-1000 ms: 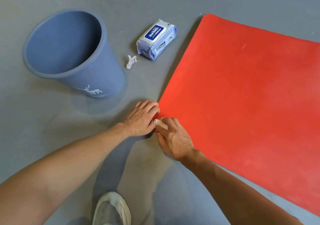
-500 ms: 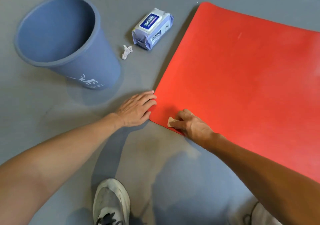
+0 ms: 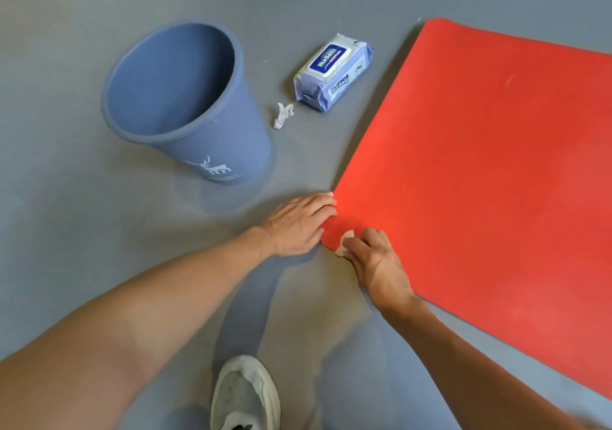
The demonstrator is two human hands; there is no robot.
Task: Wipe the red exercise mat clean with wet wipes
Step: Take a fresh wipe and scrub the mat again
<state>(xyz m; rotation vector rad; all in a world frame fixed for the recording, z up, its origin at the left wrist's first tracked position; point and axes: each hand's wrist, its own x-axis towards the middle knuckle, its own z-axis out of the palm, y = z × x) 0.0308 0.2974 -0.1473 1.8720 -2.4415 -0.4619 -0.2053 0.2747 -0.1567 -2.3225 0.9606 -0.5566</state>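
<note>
The red exercise mat [image 3: 480,171] lies flat on the grey floor and fills the right side of the view. My right hand [image 3: 374,264] pinches a small folded wet wipe [image 3: 344,242] against the mat's near left corner. My left hand [image 3: 298,224] lies flat on the floor with its fingertips touching the mat's left edge by that corner. The blue-and-white pack of wet wipes [image 3: 332,72] sits on the floor left of the mat's far corner.
A blue plastic bin [image 3: 212,151] stands on the floor to the left, with nothing visible inside. A crumpled white wipe [image 3: 283,115] lies between the bin and the pack. My white shoe [image 3: 245,393] is at the bottom centre.
My right hand slid the wipe along the mat's near edge and back to the corner. My left hand stayed at the mat's left edge. The camera view shifted.
</note>
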